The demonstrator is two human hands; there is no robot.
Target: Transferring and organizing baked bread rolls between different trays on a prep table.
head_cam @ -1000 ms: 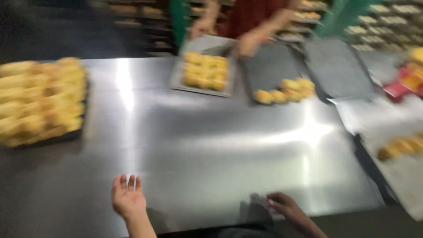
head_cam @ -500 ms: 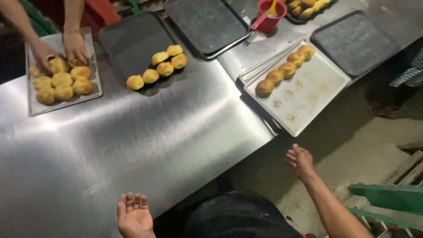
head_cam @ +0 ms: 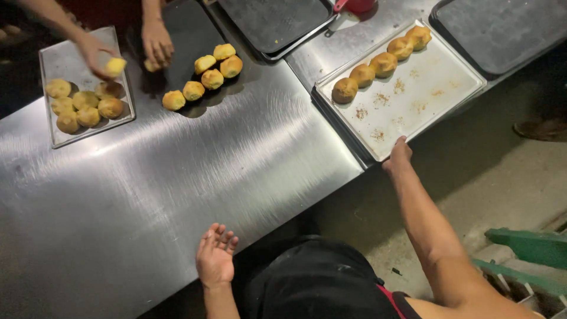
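My right hand (head_cam: 398,156) reaches out and grips the near edge of a pale baking tray (head_cam: 425,97) that sticks out over the steel table's corner. A row of several golden buns (head_cam: 383,62) lies along the tray's far side, with crumbs scattered on the rest. My left hand (head_cam: 215,255) hovers palm up, fingers apart, over the near edge of the steel table (head_cam: 177,177), holding nothing.
Across the table another person's hands (head_cam: 155,42) handle buns; one hand holds a bun (head_cam: 115,66) over a small tray of buns (head_cam: 56,62). More buns (head_cam: 204,77) sit on a dark tray. Empty dark trays (head_cam: 277,20) and a red cup (head_cam: 354,6) lie beyond. A green frame (head_cam: 525,248) stands on the floor at right.
The view swung right and closer. My right hand rose from beside the table to grip the pale tray's edge. My left hand stayed open near the table edge.
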